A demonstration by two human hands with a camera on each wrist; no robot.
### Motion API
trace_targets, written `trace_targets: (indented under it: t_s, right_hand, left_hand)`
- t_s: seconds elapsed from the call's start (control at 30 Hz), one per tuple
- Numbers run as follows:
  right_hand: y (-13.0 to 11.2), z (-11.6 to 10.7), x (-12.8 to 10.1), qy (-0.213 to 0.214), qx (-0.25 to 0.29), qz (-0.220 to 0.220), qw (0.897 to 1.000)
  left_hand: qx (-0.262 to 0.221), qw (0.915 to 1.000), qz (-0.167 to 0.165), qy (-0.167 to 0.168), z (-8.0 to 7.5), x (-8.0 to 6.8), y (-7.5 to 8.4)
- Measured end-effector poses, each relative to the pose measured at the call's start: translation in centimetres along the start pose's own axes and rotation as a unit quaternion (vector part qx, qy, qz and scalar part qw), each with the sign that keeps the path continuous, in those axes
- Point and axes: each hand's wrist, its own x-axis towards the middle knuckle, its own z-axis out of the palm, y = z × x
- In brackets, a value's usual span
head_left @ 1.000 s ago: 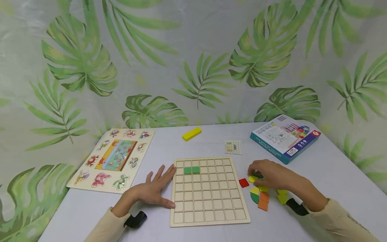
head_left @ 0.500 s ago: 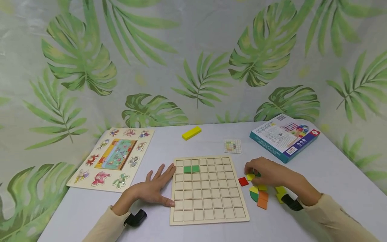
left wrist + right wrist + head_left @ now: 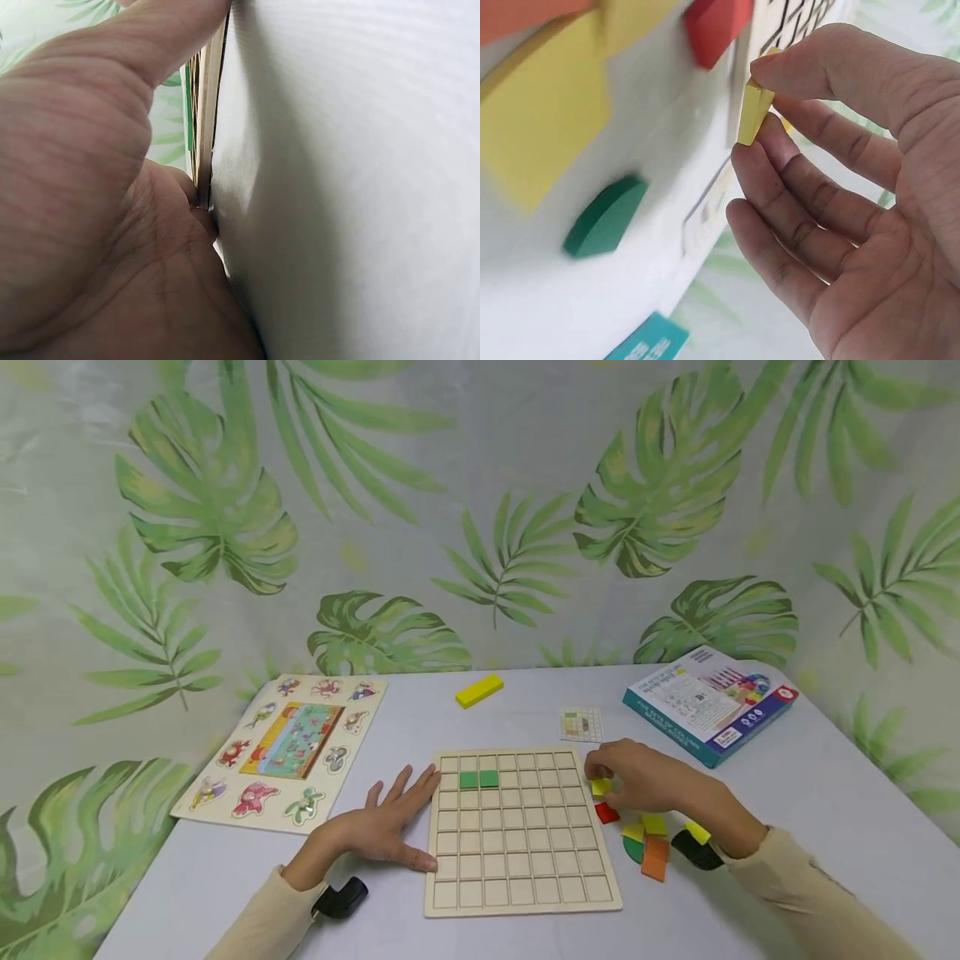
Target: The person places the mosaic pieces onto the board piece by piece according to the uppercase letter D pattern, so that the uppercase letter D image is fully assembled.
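Right wrist view alone shows thumb and finger pinching yellow tile [image 3: 753, 112].

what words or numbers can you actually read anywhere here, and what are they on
Nothing can be quoted.
Blue box: lines of print and a heading on its lid, too small and blurred to read.
Small grid card: coloured squares only, no legible text.
Animal puzzle board: pictures, no readable words.
Grid board, green tiles and the yellow tile pinched by the right hand: no markings.
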Motion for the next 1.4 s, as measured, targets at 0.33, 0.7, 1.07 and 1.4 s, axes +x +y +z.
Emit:
trace_targets:
  t_s: [0.33, 0.7, 1.07, 1.4]
  right_hand:
    - [-1.6, 0.2, 2.4, 0.009, -0.018, -0.074, 0.997]
    - [-3.5, 0.5, 4.7, 0.019, -0.019, -0.112, 0.993]
    - [-4.9, 0.6, 6.8, 0.012, -0.032, -0.132, 0.991]
    - [-6.1, 1.3, 8.0, 0.005, -0.046, -0.132, 0.99]
  left_hand:
    - [-0.001, 1.0, 0.0, -0.001, 0.1, 0.3, -0.1]
    - [-0.008, 1.0, 0.002, -0.002, 0.1, 0.2, 0.1]
    - [-0.001, 1.0, -0.002, 0.002, 0.2, 0.0, -0.1]
    - [-0.001, 1.0, 0.0, 0.007, 0.2, 0.1, -0.1]
